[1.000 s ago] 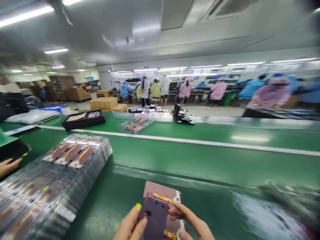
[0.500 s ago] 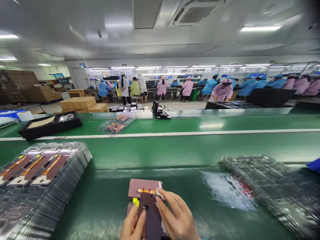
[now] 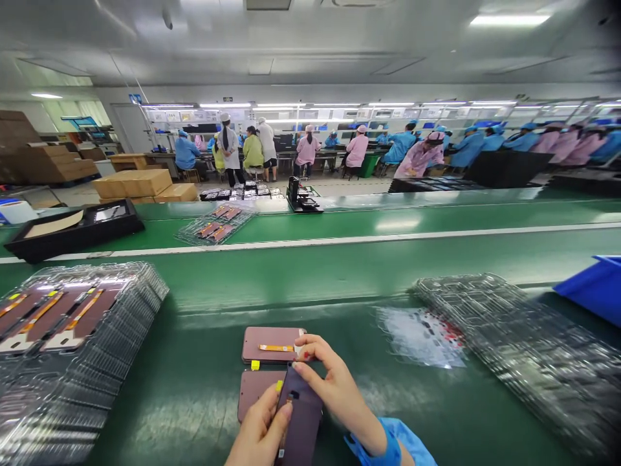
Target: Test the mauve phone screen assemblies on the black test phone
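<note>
One dark panel (image 3: 305, 414) in our left hand (image 3: 259, 427): thumb and fingers pinch its left edge, yellow tab (image 3: 279, 386) beside the fingertips. Our right hand (image 3: 334, 382) bends over the dark panel's far end, red bits (image 3: 306, 355) between thumb and fingers; whether it pinches them, we cannot tell. Beyond the dark panel we note a mauve panel (image 3: 272, 336) with orange strip (image 3: 276, 348); well left of the dark panel, stacked clear trays (image 3: 129, 343); well right, whitish sheets (image 3: 412, 336).

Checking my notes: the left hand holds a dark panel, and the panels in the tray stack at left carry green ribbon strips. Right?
Wrong colour: the head view shows orange ribbon strips, not green, on the panels in the tray stack; the left hand holds a dark panel.
</note>
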Demonstrator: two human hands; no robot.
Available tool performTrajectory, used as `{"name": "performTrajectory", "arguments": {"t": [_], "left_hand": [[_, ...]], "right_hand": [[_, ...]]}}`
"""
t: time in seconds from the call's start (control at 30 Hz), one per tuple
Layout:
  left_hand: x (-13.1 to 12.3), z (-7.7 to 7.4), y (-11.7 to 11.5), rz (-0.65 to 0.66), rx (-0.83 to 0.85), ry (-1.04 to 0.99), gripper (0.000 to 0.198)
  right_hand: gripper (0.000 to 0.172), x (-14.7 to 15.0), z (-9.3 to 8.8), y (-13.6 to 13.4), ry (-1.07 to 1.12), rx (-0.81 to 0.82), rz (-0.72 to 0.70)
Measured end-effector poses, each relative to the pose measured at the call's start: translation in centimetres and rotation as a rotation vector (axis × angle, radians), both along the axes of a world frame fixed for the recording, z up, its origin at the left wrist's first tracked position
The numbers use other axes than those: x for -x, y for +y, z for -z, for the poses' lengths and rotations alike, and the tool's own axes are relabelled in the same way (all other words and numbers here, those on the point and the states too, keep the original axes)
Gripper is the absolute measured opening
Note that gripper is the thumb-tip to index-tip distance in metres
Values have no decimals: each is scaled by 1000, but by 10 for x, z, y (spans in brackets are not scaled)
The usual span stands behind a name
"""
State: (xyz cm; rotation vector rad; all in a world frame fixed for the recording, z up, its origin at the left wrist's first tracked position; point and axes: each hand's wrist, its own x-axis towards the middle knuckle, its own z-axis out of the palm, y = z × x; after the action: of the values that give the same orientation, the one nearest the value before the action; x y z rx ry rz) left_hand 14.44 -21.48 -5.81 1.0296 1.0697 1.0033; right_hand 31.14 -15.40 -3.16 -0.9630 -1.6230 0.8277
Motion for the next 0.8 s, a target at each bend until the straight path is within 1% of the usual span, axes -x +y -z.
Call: {"name": "performTrajectory", "arguments": {"t": [0.03, 0.1, 0.2, 0.27, 0.4, 0.5, 0.57, 0.6, 0.67, 0.7, 0.73, 0.8], "left_hand": [[0, -1, -1, 4, -13, 21, 52], [1, -1, -2, 8, -26, 63, 50], [0, -2, -1, -4, -31, 63, 48], [0, -4, 2, -18, 5, 15, 48], [2, -17, 11, -42, 63, -77, 44], [6, -25, 15, -37, 135, -212, 36], [10, -28, 17, -69, 233, -294, 30], [12, -29, 18, -90, 279, -304, 27], [16, -30, 21, -104, 349, -276, 23], [18, -31, 23, -88, 368, -252, 23], [19, -31, 25, -62, 382, -228, 24], [19, -33, 32, -2, 406, -194, 29]], "right_hand": [[28, -1, -1, 1, -33, -27, -34], [23, -2, -4, -1, -152, -177, -48], [25, 1, -5, -9, -310, -476, 75], [27, 6, -3, -19, -374, -618, 124], [29, 15, -3, -37, -541, -851, 48], [30, 16, -9, -42, -574, -877, 29], [34, 17, -13, -41, -587, -862, 42], [36, 18, -13, -41, -592, -859, 37], [41, 22, -11, -38, -586, -871, 12], [41, 24, -8, -36, -572, -891, 3], [40, 25, -5, -35, -563, -915, -4], [32, 26, 2, -31, -573, -933, -28]]}}
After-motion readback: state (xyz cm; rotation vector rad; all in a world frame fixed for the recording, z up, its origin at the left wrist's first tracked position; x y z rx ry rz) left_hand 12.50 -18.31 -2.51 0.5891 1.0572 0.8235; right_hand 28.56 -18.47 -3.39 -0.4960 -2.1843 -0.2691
